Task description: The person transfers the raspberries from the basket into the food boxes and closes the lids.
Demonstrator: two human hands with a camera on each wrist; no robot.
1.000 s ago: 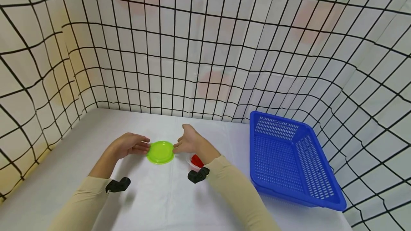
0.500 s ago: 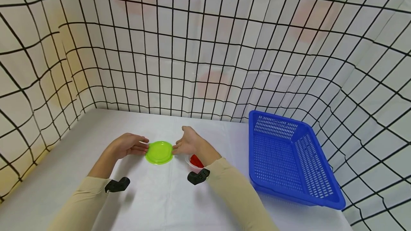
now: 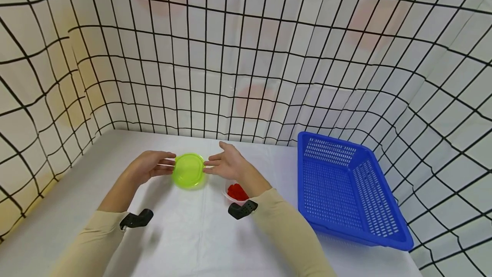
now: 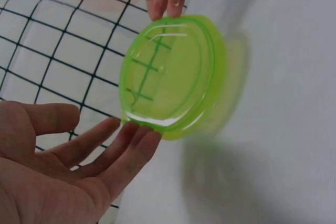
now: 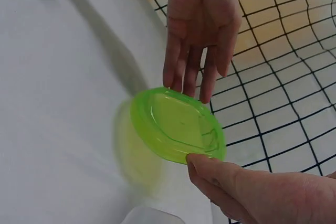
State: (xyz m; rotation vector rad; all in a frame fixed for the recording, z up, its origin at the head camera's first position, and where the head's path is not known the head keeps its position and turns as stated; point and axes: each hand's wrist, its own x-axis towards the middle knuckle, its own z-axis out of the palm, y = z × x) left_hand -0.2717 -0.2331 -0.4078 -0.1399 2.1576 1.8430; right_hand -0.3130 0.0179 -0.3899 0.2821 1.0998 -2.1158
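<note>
A translucent green round lid (image 3: 188, 171) is held raised and tilted between the two hands, its pale green shadow on the white table below it. At its left edge are the straight fingertips of the left hand (image 3: 147, 166), with the thumb standing apart in the left wrist view. Extended fingers of the right hand (image 3: 229, 162) press the opposite edge. Through the lid (image 4: 168, 72) the netting shows in the left wrist view. Partly hidden under the right wrist stands a clear tub (image 3: 226, 196) with something red (image 3: 236, 192) inside.
A blue perforated plastic basket (image 3: 332, 195) stands on the right side of the white table (image 3: 177, 234). Black grid netting (image 3: 230, 54) over pale sheeting encloses the back and sides. Each wrist carries a small black device, such as the left one (image 3: 136, 219).
Lying on the table before, the green lid is now lifted and tilted up between both hands. Both hands have risen with it, and more of the red contents shows.
</note>
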